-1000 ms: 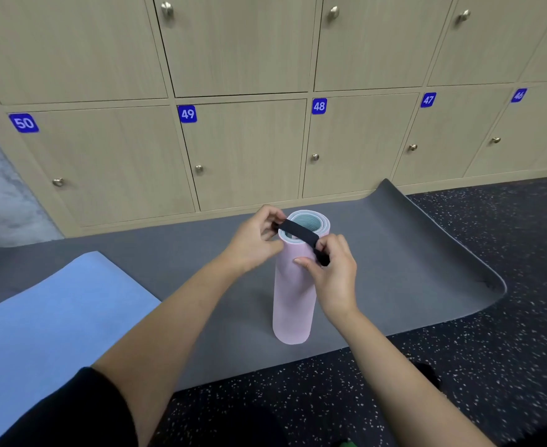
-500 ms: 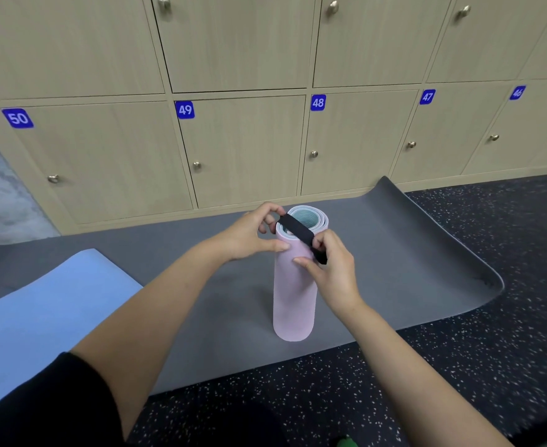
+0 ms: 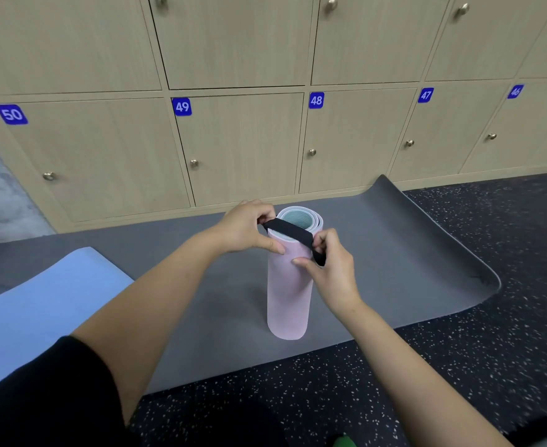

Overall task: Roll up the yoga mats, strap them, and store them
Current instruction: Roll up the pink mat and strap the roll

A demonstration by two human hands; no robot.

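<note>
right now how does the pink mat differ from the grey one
The pink yoga mat is rolled and stands upright; the grey yoga mat lies unrolled, its right end curling up. The pink one has a black strap held across its top; the grey has none.

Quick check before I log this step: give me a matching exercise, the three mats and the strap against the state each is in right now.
Things
1. pink mat
2. grey mat
3. blue mat
4. black strap

States
A. lies flat at the left
B. stretched across the top end of a roll, pinched by the left hand and the right hand
C. rolled up, standing upright on another mat
D. unrolled on the floor, right end curling up

Pairs: 1-C, 2-D, 3-A, 4-B
</note>
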